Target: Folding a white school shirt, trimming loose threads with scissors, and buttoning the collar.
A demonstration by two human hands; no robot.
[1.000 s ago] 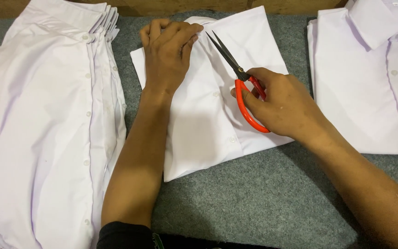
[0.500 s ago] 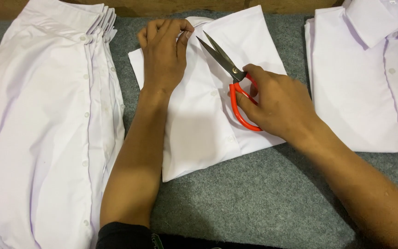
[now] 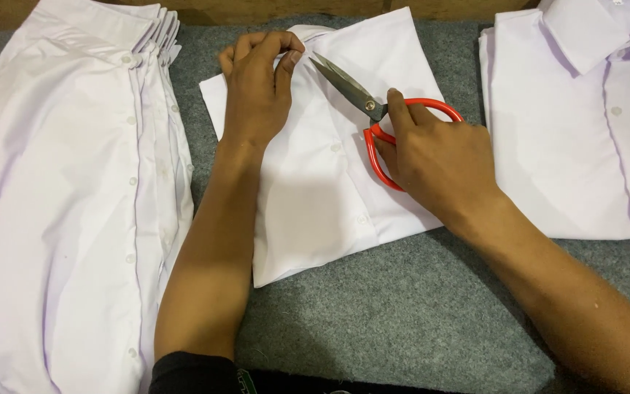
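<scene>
— Along the desk's [image 3: 417, 321] left edge a stack of white shirts [image 3: 74, 219] is piled; what lies mid-desk?

— A folded white shirt [image 3: 315, 182], pinned near the far edge by the left hand [image 3: 257, 87], fingers pinched on the collar. Red-handled scissors [image 3: 380, 117] are gripped by the right hand [image 3: 439, 160], blades slightly parted.

No packages, labels, signs or screens in view; nothing of that kind near fingers of either hand, only plain white cloth on grey felt.
</scene>
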